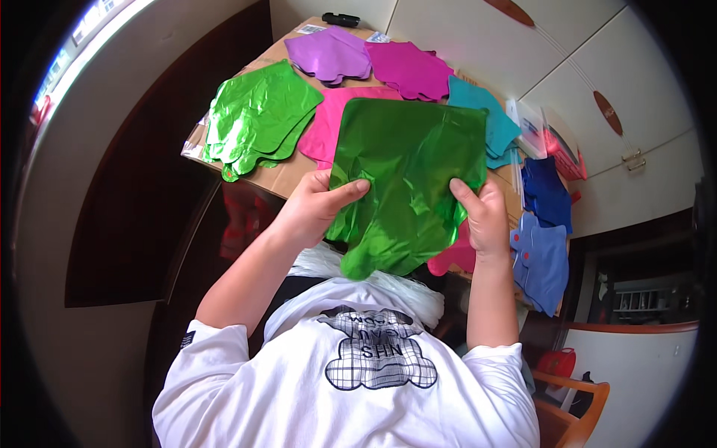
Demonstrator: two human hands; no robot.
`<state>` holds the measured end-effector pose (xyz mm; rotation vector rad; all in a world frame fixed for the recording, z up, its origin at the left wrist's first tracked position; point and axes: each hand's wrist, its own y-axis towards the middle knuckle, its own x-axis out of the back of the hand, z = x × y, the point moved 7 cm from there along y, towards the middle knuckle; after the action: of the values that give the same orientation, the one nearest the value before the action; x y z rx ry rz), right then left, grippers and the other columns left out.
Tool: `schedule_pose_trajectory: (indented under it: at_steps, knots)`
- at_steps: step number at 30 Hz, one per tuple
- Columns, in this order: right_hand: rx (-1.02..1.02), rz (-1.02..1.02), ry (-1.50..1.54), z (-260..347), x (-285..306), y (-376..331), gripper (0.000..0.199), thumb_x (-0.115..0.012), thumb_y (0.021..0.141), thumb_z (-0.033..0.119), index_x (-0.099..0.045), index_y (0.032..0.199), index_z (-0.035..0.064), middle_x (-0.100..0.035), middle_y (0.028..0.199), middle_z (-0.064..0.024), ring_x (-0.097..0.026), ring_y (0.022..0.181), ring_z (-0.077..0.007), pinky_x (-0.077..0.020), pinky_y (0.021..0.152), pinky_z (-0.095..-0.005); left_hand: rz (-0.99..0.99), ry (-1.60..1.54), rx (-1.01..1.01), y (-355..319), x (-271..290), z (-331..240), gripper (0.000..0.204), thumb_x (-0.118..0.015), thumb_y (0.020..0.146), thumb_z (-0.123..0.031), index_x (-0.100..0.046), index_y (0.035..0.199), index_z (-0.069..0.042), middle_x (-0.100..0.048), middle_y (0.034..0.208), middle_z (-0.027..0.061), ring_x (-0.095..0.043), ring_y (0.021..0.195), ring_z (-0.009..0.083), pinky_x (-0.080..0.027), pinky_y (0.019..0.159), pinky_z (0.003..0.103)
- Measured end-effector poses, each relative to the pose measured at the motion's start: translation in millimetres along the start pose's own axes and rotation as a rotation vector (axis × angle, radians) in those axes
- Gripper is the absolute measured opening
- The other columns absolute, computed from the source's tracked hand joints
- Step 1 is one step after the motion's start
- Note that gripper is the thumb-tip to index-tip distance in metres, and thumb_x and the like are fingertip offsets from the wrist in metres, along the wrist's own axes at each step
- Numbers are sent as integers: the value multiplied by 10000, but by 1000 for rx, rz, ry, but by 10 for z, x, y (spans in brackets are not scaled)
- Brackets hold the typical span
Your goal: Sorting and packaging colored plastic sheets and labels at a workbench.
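Note:
A shiny green foil sheet (407, 168) with a rounded, lobed lower end is held up in front of me, creased and tilted. My left hand (315, 207) pinches its left edge, thumb on top. On the opposite edge, my right hand (484, 216) grips it the same way. Behind it, pink foil sheets (320, 133) lie on the cardboard surface (270, 178), partly hidden. To the left is a fanned stack of brighter green foil sheets (258, 112) with lobed ends.
Lilac (328, 54), magenta (409, 69), teal (499, 123), dark blue (547, 193) and light blue (541, 257) stacks ring the cardboard. A clear plastic box (529, 123) stands at the right, near white cabinet doors (597, 45). A wooden chair (591, 414) is at lower right.

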<state>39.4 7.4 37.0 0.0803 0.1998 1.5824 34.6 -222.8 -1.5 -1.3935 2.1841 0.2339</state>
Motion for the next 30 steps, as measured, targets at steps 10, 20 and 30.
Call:
schedule_pose_trajectory:
  at_steps: [10,20,30]
  knots:
    - [140,-79,-360,314,-425,-434,229,-764,823,152,-631,942,8,-650,853,-56,-603,773,-129,-483,694,-277,26,-6,-227,88,-485,253,290,-725,809,15,-657,1089,-18,-691,1009,30,-642,896,105,-521,794,274]
    - [143,-428,168,120,376,-423,262,-608,876,31,-631,1135,-5,-687,1011,-102,-667,880,-180,-536,803,-301,-158,-87,-306,80,-388,-161,341,-720,852,-84,-601,1167,-36,-653,1097,67,-624,973,148,-510,862,318]
    - [373,-641,-103,928,1659,-746,352,-548,954,206,-571,1213,-32,-656,1087,-153,-663,913,-233,-543,797,-349,-705,389,-502,550,2658,-1317,313,-758,831,-126,-650,1075,38,-691,1007,90,-670,852,183,-529,750,292]
